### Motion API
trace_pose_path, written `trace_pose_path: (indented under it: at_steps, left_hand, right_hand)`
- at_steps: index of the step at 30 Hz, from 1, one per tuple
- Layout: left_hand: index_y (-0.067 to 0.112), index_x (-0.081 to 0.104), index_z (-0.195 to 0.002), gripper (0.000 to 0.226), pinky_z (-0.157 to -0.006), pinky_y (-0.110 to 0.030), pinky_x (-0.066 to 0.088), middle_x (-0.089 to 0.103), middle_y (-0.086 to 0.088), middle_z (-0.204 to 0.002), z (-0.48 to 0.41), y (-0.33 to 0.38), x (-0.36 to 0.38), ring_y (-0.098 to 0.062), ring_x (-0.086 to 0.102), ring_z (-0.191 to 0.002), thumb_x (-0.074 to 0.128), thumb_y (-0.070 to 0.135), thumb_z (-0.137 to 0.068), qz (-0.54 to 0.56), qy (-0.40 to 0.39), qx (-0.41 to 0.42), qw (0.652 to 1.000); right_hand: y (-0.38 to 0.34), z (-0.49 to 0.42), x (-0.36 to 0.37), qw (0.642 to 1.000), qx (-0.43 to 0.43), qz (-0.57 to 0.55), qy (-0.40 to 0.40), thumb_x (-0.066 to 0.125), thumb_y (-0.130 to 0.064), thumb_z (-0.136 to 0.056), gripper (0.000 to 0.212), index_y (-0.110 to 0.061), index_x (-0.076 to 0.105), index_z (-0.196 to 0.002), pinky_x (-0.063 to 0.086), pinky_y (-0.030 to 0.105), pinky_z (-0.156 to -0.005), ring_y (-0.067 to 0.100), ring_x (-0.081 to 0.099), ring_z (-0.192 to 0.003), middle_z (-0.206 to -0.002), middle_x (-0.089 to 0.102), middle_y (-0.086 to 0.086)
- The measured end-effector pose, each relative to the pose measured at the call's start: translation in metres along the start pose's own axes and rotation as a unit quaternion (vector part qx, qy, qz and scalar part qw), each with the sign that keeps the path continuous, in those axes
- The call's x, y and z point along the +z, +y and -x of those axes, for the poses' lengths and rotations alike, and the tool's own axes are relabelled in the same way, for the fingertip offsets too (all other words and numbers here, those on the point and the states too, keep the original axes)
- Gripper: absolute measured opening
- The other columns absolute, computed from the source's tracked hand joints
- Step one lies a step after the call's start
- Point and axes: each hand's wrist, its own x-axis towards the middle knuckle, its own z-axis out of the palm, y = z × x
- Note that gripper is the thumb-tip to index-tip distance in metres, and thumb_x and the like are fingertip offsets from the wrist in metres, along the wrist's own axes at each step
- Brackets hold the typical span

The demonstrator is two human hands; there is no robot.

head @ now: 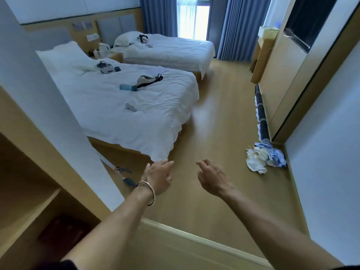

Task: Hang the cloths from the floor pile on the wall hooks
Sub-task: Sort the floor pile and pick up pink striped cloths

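Hands outstretched and empty, a person faces a twin-bedded room where a pile of crumpled cloths [266, 157] lies on the wooden floor [220, 133]. The left hand [158, 177], a bangle [149, 192] at its wrist, and the right hand [212, 178] both hang in the air over the floor with fingers loosely spread, gripping nothing; that posture suggests a reach just beginning rather than a grasp. The cloths, white and blue-patterned, sit ahead and to the right, well apart from either hand, pushed up against the base of the right-hand wall [327, 143] at the end of a long dark roll [262, 114] that lies along the skirting. They appear to have been heaped out of the walkway, close to the wall. No wall hooks can be seen from this angle, so where the cloths will go cannot be told. None of the pile looks lifted, and the task seems to stand at its opening step. Headsets and other small devices lie scattered on the near bed [136, 117], and a handsaw [115, 168] rests on the floor by the corner of the partition at left.
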Motion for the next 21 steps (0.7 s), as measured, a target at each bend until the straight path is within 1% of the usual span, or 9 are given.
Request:
trace_pose_path:
  at_steps: [2, 5, 8, 10, 13, 17, 21]
  left_hand:
    - [0.022, 0.031, -0.145, 0.049, -0.115, -0.037, 0.017, 0.028, 0.003, -0.152, -0.018, 0.023, 0.002, -0.014, 0.021, -0.142, 0.040, 0.021, -0.097, -0.046, -0.022, 0.044, 0.998]
    - [0.022, 0.036, -0.143, 0.046, -0.111, -0.037, 0.025, 0.036, 0.002, -0.148, -0.042, 0.058, 0.000, -0.015, 0.027, -0.139, 0.038, 0.022, -0.097, -0.036, 0.000, 0.078, 0.996]
    - [0.024, 0.037, -0.142, 0.045, -0.114, -0.043, 0.022, 0.036, 0.004, -0.149, -0.065, 0.091, -0.001, -0.016, 0.024, -0.142, 0.036, 0.023, -0.097, -0.036, -0.006, 0.113, 0.993]
    - [0.025, 0.035, -0.144, 0.046, -0.115, -0.045, 0.020, 0.034, 0.004, -0.150, -0.086, 0.112, 0.004, -0.017, 0.022, -0.143, 0.036, 0.025, -0.098, -0.032, -0.011, 0.149, 0.988]
    - [0.027, 0.031, -0.145, 0.048, -0.113, -0.043, 0.019, 0.033, 0.005, -0.151, -0.122, 0.141, 0.014, -0.016, 0.021, -0.143, 0.036, 0.027, -0.098, -0.011, -0.027, 0.205, 0.978]
    - [0.024, 0.032, -0.145, 0.049, -0.107, -0.036, 0.027, 0.040, 0.006, -0.146, -0.176, 0.174, 0.024, -0.015, 0.030, -0.137, 0.040, 0.026, -0.096, 0.010, -0.033, 0.287, 0.957]
    - [0.021, 0.034, -0.144, 0.049, -0.105, -0.034, 0.031, 0.042, 0.003, -0.145, -0.230, 0.192, 0.021, -0.016, 0.035, -0.135, 0.041, 0.024, -0.095, 0.043, -0.039, 0.328, 0.943]
  right_hand:
    - [0.028, 0.000, -0.015, 1.000, 0.029, 0.001, -0.002, 0.042, -0.018, -0.095, 0.041, -0.010, 0.048, -0.135, 0.038, 0.035, -0.100, 0.030, 0.049, -0.120, -0.134, 0.051, 0.012]
    - [0.058, -0.005, -0.035, 0.997, 0.074, -0.010, 0.000, 0.041, -0.020, -0.096, 0.042, -0.012, 0.045, -0.137, 0.040, 0.035, -0.095, 0.032, 0.052, -0.117, -0.136, 0.049, 0.010]
    - [0.074, -0.011, -0.045, 0.995, 0.102, -0.016, 0.000, 0.042, -0.021, -0.096, 0.043, -0.014, 0.043, -0.138, 0.041, 0.035, -0.093, 0.032, 0.051, -0.118, -0.136, 0.048, 0.010]
    - [0.085, -0.016, -0.050, 0.993, 0.117, -0.021, -0.001, 0.043, -0.021, -0.095, 0.043, -0.015, 0.042, -0.138, 0.042, 0.037, -0.092, 0.032, 0.052, -0.116, -0.136, 0.048, 0.009]
    - [0.103, -0.024, -0.060, 0.989, 0.144, -0.025, 0.000, 0.044, -0.022, -0.095, 0.043, -0.015, 0.041, -0.137, 0.045, 0.040, -0.092, 0.033, 0.054, -0.115, -0.136, 0.047, 0.008]
    - [0.133, -0.045, -0.076, 0.976, 0.214, -0.031, 0.020, 0.045, -0.023, -0.095, 0.043, -0.014, 0.041, -0.137, 0.044, 0.043, -0.095, 0.033, 0.053, -0.116, -0.132, 0.049, 0.010]
    - [0.155, -0.083, -0.090, 0.963, 0.263, -0.049, 0.035, 0.045, -0.019, -0.093, 0.040, -0.012, 0.046, -0.132, 0.044, 0.042, -0.095, 0.031, 0.053, -0.114, -0.127, 0.051, 0.011]
